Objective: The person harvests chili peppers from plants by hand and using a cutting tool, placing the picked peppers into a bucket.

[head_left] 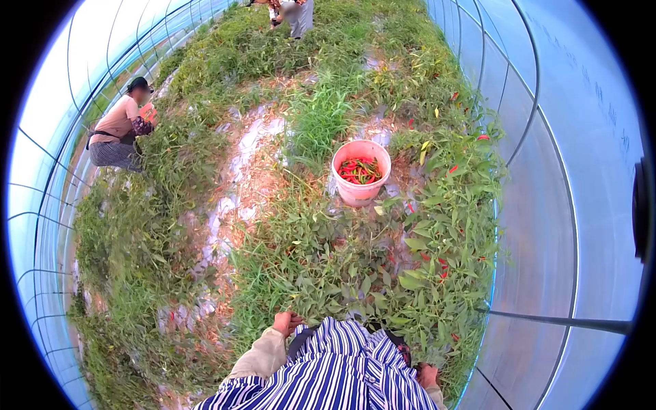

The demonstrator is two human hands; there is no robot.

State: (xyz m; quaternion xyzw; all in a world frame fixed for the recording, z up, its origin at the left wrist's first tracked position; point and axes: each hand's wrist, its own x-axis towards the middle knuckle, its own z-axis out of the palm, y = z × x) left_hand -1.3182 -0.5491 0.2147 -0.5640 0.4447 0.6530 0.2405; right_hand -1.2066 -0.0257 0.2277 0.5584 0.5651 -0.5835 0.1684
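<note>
My left hand point(288, 322) is low in the view, beside the striped shirt, at the edge of the pepper leaves. Its fingers look curled, and whatever they may hold does not show. To the right of the shirt, my right hand point(428, 375) reaches down among the pepper plants point(437, 301); its fingers are hidden by the leaves. Several red peppers point(443, 268) hang on the plants ahead of this hand. Farther forward stands a pinkish-white bucket point(357, 195), holding a heap of red and green peppers point(360, 171).
A person point(119, 133) crouches in the plants at the left, and another person point(295, 17) is bent over at the far end. The blue-tinted plastic wall point(540, 225) with metal hoops runs along the right. Silvery ground sheet point(249, 147) and dry straw lie between the rows.
</note>
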